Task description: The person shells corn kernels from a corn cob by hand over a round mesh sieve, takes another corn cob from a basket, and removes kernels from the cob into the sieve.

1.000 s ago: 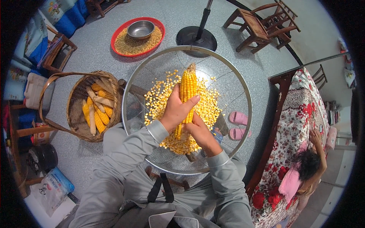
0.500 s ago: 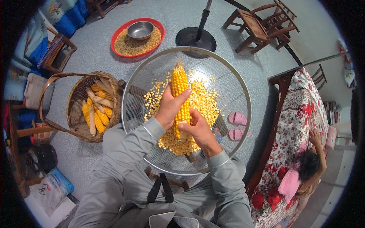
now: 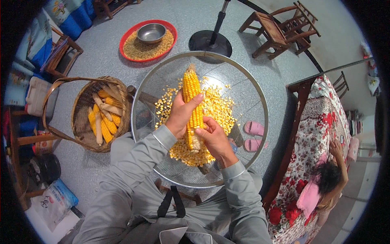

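A large yellow corn cob [image 3: 191, 87] is held upright over a round wire-mesh sieve [image 3: 140, 162] with a metal rim. My left hand [image 3: 180, 116] wraps round its middle, thumb lying across the kernels. Closed against its lower right side is my right hand [image 3: 215, 140], the thumb pressing the kernels near the base. Bare pale cob shows at the bottom end, where kernels are off. Loose yellow kernels [image 3: 219, 105] lie heaped on the mesh beneath and around both hands. The fingers behind the cob are partly hidden.
Left of the sieve stands a wicker basket [image 3: 81, 118] with corn cobs and stripped cobs. Beyond it sits a red tray [image 3: 174, 38] of grain bearing a metal bowl [image 3: 151, 33]. A black stand base [image 3: 199, 40], wooden chair [image 3: 270, 32] and pink slippers [image 3: 254, 128] are nearby. A person [image 3: 329, 179] leans at the bed.
My right thumb has shifted slightly up the cob. More bare pale cob shows at its lower end. The left hand keeps its hold.
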`<control>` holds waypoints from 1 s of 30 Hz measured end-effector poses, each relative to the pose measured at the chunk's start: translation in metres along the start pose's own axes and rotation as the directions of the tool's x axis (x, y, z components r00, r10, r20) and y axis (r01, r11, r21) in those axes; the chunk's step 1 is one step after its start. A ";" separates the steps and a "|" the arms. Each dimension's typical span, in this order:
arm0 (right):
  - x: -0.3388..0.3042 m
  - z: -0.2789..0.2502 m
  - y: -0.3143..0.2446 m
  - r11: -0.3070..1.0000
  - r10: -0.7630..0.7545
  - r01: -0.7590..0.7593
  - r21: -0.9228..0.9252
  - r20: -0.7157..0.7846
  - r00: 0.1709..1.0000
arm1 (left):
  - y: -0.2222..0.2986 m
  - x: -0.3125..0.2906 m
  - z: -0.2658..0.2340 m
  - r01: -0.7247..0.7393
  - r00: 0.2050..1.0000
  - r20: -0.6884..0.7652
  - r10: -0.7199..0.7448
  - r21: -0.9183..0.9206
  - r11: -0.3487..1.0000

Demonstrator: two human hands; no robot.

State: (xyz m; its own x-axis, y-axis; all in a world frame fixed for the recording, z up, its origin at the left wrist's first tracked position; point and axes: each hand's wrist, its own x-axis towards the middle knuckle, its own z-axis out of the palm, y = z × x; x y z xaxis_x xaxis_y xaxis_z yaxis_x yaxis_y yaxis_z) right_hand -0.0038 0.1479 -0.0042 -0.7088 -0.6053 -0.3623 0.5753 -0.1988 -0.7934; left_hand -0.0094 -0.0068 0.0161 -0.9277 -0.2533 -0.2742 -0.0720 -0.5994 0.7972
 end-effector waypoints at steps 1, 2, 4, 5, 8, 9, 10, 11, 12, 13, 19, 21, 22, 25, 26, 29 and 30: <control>-0.001 0.003 -0.001 1.000 0.010 -0.010 -0.009 0.011 1.000 | 0.002 0.000 0.000 -0.002 1.000 -0.002 0.002 0.000 1.000; -0.001 0.006 -0.003 1.000 0.011 -0.011 -0.010 0.014 1.000 | 0.004 -0.001 0.000 -0.001 1.000 0.002 0.001 -0.019 1.000; -0.003 0.009 -0.006 1.000 0.002 -0.001 -0.021 0.017 1.000 | 0.004 0.000 -0.001 -0.001 1.000 0.004 0.001 -0.039 0.999; -0.002 0.009 -0.006 1.000 0.003 -0.003 -0.023 0.019 1.000 | 0.003 0.001 -0.002 0.013 1.000 0.003 -0.013 -0.014 1.000; 0.000 0.004 -0.004 0.999 0.033 -0.033 0.011 -0.025 0.999 | 0.000 0.000 0.001 0.019 1.000 0.001 -0.019 0.032 0.999; 0.001 0.001 0.000 0.999 0.033 -0.033 -0.027 -0.030 0.999 | -0.001 -0.001 0.002 0.009 1.000 0.002 -0.009 0.054 0.999; 0.002 0.000 0.000 0.997 0.032 -0.034 -0.064 -0.036 0.999 | -0.002 -0.001 0.003 -0.001 1.000 0.004 0.000 0.076 0.997; 0.001 -0.001 0.000 0.997 0.032 -0.034 -0.064 -0.038 0.999 | -0.002 -0.001 0.003 0.001 1.000 0.005 -0.002 0.076 0.997; 0.000 -0.001 -0.001 0.996 0.013 -0.014 -0.093 -0.010 1.000 | -0.001 -0.001 0.003 0.012 1.000 -0.006 -0.011 0.048 0.999; 0.000 0.000 -0.002 0.993 -0.006 0.008 -0.121 0.022 1.000 | 0.000 0.000 0.002 0.019 1.000 -0.019 -0.019 0.022 1.000; -0.003 0.007 -0.005 0.987 -0.027 0.027 -0.160 0.001 1.000 | 0.000 0.000 -0.001 0.046 0.999 -0.007 -0.046 0.009 0.999; 0.000 0.001 0.002 0.987 -0.010 0.005 -0.162 -0.035 0.999 | -0.002 0.000 0.001 0.037 0.999 -0.005 -0.037 0.024 0.999; 0.001 0.000 0.003 0.987 0.007 -0.019 -0.162 -0.073 0.997 | -0.003 -0.001 0.003 0.029 1.000 -0.007 -0.029 0.041 0.999; 0.001 0.000 0.002 0.995 -0.005 0.003 -0.097 -0.018 1.000 | -0.002 -0.002 0.003 0.028 1.000 -0.012 -0.027 0.044 0.999; 0.001 0.001 0.000 0.995 -0.004 0.003 -0.096 -0.018 1.000 | -0.001 -0.002 0.002 0.032 0.999 -0.016 -0.031 0.030 0.999; -0.001 0.003 -0.005 0.996 0.014 -0.014 -0.092 -0.002 1.000 | -0.001 -0.002 0.002 0.022 1.000 -0.004 -0.022 0.028 0.999; -0.001 0.003 -0.004 0.996 0.007 -0.007 -0.091 0.001 1.000 | -0.002 -0.002 0.002 0.022 1.000 -0.004 -0.022 0.028 0.999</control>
State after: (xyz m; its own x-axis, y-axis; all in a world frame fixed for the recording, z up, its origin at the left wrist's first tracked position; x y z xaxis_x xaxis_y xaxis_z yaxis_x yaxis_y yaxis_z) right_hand -0.0042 0.1469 0.0010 -0.7043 -0.6076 -0.3672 0.5407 -0.1239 -0.8320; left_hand -0.0079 -0.0033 0.0163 -0.9243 -0.2434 -0.2939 -0.1026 -0.5834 0.8057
